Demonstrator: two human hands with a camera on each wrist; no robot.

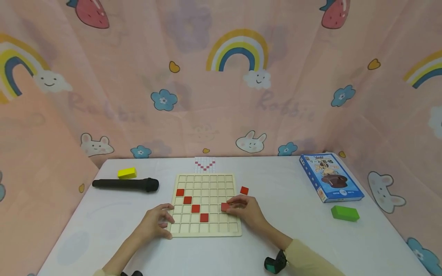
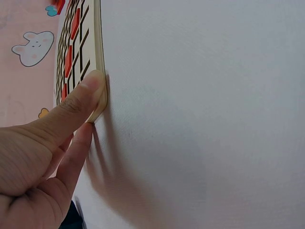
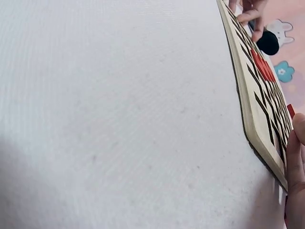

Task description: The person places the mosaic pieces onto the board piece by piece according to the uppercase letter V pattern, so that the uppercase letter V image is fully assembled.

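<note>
A pale wooden grid board (image 1: 214, 234) lies on the table, with several red square tiles (image 1: 195, 208) in a diagonal from upper left toward the lower middle. My left hand (image 1: 154, 222) touches the board's left edge; in the left wrist view the thumb (image 2: 78, 102) lies on the near corner and a finger meets the side. Over the board's right part, my right hand (image 1: 250, 211) pinches another red tile (image 1: 225, 207) between thumb and fingers. Just beyond the board's right edge lies a loose red tile (image 1: 244, 190). Behind the board is a card (image 1: 205, 165) with a red V pattern.
A black microphone-shaped object (image 1: 126, 184) and a yellow block (image 1: 127, 173) are at the left. At the right are a blue box (image 1: 331, 177) and a green block (image 1: 345, 213). A patterned pink cloth (image 1: 214, 115) hangs behind the white table (image 1: 286, 226).
</note>
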